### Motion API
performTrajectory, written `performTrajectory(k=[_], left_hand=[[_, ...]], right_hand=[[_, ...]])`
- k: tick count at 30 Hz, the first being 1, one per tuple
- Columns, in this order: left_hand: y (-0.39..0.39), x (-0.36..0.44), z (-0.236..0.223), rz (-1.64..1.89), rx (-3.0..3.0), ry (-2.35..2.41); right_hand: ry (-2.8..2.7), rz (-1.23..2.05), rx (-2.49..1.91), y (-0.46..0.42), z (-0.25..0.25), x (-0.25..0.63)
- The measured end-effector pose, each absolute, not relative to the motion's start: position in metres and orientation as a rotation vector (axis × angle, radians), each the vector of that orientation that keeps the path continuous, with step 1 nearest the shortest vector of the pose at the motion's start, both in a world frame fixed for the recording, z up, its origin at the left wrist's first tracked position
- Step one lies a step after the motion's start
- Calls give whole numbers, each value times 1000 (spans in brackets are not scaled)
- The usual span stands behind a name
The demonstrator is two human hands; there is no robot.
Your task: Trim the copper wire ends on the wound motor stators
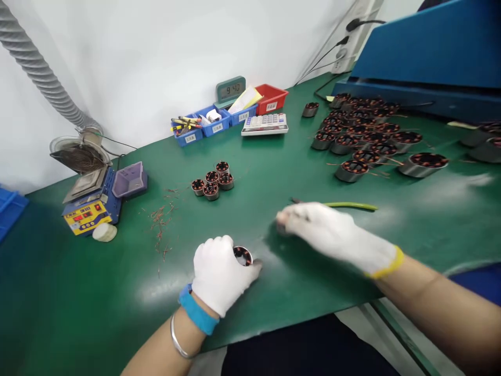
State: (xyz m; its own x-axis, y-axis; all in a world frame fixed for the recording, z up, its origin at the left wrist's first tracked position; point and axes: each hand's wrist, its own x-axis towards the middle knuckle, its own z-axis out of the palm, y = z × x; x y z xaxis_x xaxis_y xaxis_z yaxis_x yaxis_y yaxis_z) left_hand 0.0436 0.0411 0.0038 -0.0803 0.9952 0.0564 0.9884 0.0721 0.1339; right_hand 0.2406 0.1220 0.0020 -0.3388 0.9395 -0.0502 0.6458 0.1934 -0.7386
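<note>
My left hand (219,269), in a white glove with bare fingertips, is wrapped round a small motor stator (243,256), a metal ring with copper windings inside. The stator is at the table surface, its open top facing up and its left side covered by the glove. To the right, my right hand (321,224) is smeared by motion, fingers bent toward the left; whether they hold anything cannot be made out. Behind that hand lies a tool with a green handle (352,206), its middle hidden.
Several small stators (212,177) stand grouped beyond my left hand, with copper wire scraps (159,222) left of them. Many larger stators (364,133) crowd the back right by a blue machine (426,52). A solder pot (92,203), purple tray (130,180) and calculator (265,124) also stand here.
</note>
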Motion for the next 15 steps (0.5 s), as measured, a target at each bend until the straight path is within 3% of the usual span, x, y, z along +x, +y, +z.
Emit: performTrajectory(k=[5, 9, 15], left_hand=[[43, 48, -1, 196, 2079, 2331], [42, 47, 3, 240, 2087, 2285], [39, 47, 5, 189, 2034, 2337]], right_hand=[[-2267, 900, -1227, 89, -5, 202], [-2112, 1118, -1351, 111, -7, 172], [-1837, 1044, -1479, 143, 0, 197]])
